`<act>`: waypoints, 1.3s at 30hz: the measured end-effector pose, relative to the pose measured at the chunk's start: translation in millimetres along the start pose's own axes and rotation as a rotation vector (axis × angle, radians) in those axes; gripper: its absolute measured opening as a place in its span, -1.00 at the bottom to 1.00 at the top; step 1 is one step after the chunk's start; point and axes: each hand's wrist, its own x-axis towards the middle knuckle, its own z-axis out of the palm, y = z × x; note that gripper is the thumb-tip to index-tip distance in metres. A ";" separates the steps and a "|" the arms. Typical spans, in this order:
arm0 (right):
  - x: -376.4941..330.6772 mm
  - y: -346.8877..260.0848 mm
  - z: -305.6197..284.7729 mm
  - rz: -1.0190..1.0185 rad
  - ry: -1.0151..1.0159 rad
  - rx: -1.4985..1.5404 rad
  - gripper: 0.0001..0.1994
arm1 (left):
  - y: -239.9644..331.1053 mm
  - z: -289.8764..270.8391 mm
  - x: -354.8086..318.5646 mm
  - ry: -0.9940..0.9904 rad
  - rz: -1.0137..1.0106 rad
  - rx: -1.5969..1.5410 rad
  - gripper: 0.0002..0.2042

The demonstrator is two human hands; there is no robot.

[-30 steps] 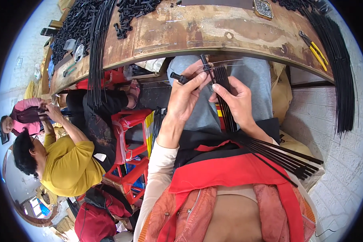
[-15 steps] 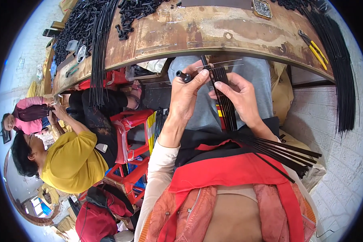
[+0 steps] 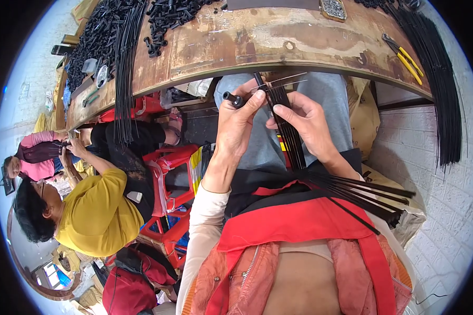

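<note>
My left hand (image 3: 235,123) is closed, with a short black plastic tube (image 3: 232,99) sticking out at its outer side. Its thumb and forefinger pinch near the upper end of a bundle of thin black rods (image 3: 290,137), which look like umbrella ribs. Around the far side of that bundle wraps my right hand (image 3: 312,126), thumb on top. Thin bare wires (image 3: 291,81) stick out sideways by the left fingertips. The bundle slants down to my lap, where more black rods (image 3: 370,197) fan out to the right over my red and black apron (image 3: 294,223).
Ahead is a wooden table (image 3: 210,50) with heaped black plastic tubes (image 3: 105,44), hanging rod bundles (image 3: 126,79), yellow-handled pliers (image 3: 404,60) and a small tray (image 3: 333,9) of metal bits. Red stools (image 3: 165,184) and a co-worker in yellow (image 3: 94,212) are at left; a white wall at right.
The whole view has shifted slightly. Both my hands keep their grip on the rods, with little movement against each other. The co-worker's hands have moved a little.
</note>
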 end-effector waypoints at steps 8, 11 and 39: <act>4.7 1.7 -8.3 0.078 -0.115 0.164 -0.78 | 5.3 -4.5 2.8 -0.134 -0.111 -0.094 -0.63; -1.0 -3.2 -4.3 0.018 -0.058 0.076 -0.78 | -0.3 -1.9 1.0 -0.074 -0.126 -0.133 -0.65; 0.3 -5.0 -12.0 0.122 -0.222 0.189 -0.78 | 6.0 -29.2 3.0 -0.187 -0.263 -0.023 -0.75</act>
